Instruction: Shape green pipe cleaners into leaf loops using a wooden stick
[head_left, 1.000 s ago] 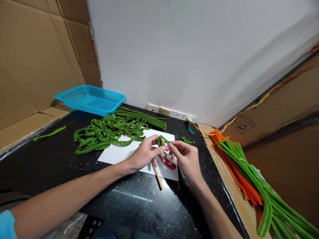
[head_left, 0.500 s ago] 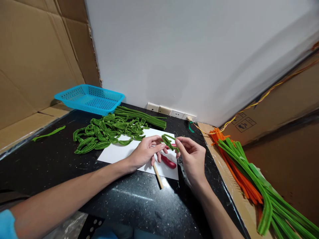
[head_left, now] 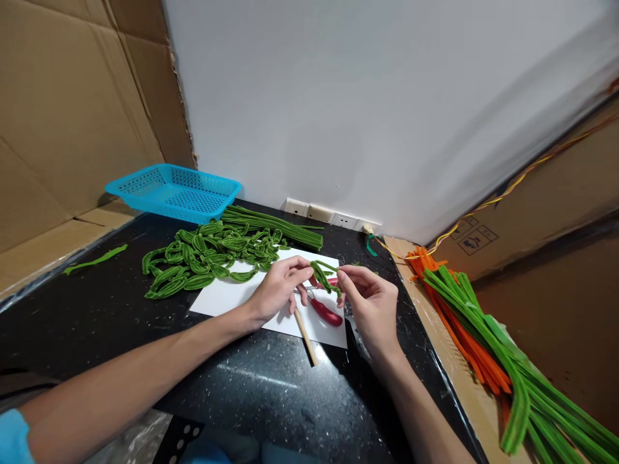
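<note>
Between my two hands is a green pipe cleaner, bent into a loop with loose ends. My left hand pinches its left side between thumb and fingers. The thumb and fingertips of my right hand close on an end at the right. Below them, red-handled pliers lie on a sheet of white paper, their head partly hidden by my left fingers. A wooden stick sticks out under my left hand, over the paper's front edge. To the left spreads a pile of looped green pipe cleaners.
A bundle of straight green pipe cleaners lies behind the pile, near a blue plastic basket. Power sockets line the wall. Orange pipe cleaners and light green pipe cleaners lie on cardboard at the right.
My right hand has moved to the right, away from my left. The looped pipe cleaner between them has turned and its ends show more. More of the pliers is uncovered.
</note>
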A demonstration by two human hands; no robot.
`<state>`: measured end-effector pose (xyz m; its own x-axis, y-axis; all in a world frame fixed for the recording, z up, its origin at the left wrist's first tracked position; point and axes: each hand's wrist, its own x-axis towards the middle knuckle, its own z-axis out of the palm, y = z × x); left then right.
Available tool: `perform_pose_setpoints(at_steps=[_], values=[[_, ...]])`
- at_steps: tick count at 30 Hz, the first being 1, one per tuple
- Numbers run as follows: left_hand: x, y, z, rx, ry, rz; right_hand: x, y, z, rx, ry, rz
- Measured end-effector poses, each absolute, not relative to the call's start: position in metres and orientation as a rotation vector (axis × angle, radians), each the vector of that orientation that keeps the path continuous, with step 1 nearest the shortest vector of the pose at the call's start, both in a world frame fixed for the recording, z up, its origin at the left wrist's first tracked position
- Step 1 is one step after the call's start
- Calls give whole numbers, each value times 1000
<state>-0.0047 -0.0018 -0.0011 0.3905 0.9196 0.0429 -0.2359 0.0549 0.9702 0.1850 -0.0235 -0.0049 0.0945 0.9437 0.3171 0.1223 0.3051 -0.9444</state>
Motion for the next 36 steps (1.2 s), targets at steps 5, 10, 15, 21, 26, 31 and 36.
perform_pose_setpoints(at_steps=[5,10,15,21,26,31,36], values=[[-3,0,-6,1235,750,1022,184,-25,-3,-1090,-1317,906],[-2,0,-13,1262,741,1075,182,-27,-1,-1097,-1341,996],[-3,-2,-7,1271,785,1139,181,-29,0,-1140,-1438,1066],[-3,-1,-5,1287,828,1173,180,-29,0,-1105,-1442,1135],[-5,1,-7,1316,804,1204,177,-30,-1,-1055,-1384,1229],[-7,2,-9,1347,779,1214,177,-29,0,-1043,-1371,1229],[-7,-2,-5,1381,805,1196,181,-23,1,-1027,-1346,1282]])
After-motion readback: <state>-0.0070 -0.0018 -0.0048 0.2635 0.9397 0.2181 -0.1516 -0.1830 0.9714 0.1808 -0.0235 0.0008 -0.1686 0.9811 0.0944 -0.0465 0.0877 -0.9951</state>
